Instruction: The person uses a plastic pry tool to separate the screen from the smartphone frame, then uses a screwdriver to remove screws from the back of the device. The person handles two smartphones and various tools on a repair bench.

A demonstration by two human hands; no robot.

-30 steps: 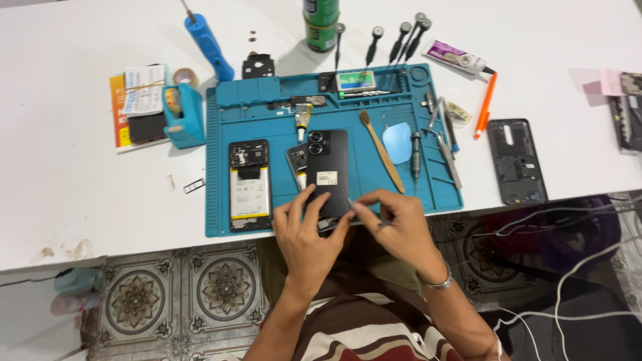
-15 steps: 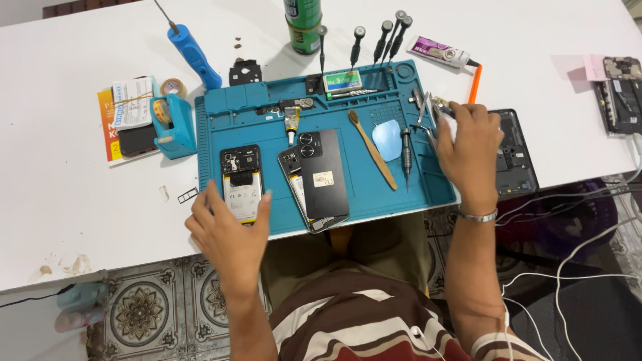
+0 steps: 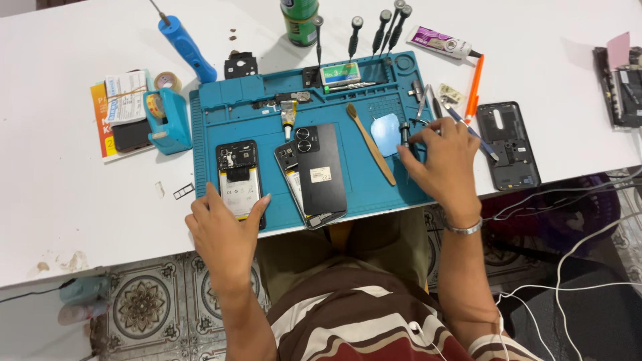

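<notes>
We are pausing between the two phones on the blue mat (image 3: 221, 107). Our left hand (image 3: 224, 230) is lying loose and spread at the mat's 7 o'clock corner, fingertips touching the lower edge of the opened phone (image 3: 239, 180), clamping nothing. Our right hand (image 3: 441, 157) is reaching at 3 o'clock, fingertips meeting around the short black screwdriver (image 3: 404, 132) beside the blue pick (image 3: 386, 132); we cannot tell whether it is actually pinched. We are judging this a tool-fetching step, and lifting that driver is calling for a clean pinch clear of the tweezers (image 3: 428, 100). The fingers are hiding the driver's tip, and the screws in the opened phone are looking too small to make out
</notes>
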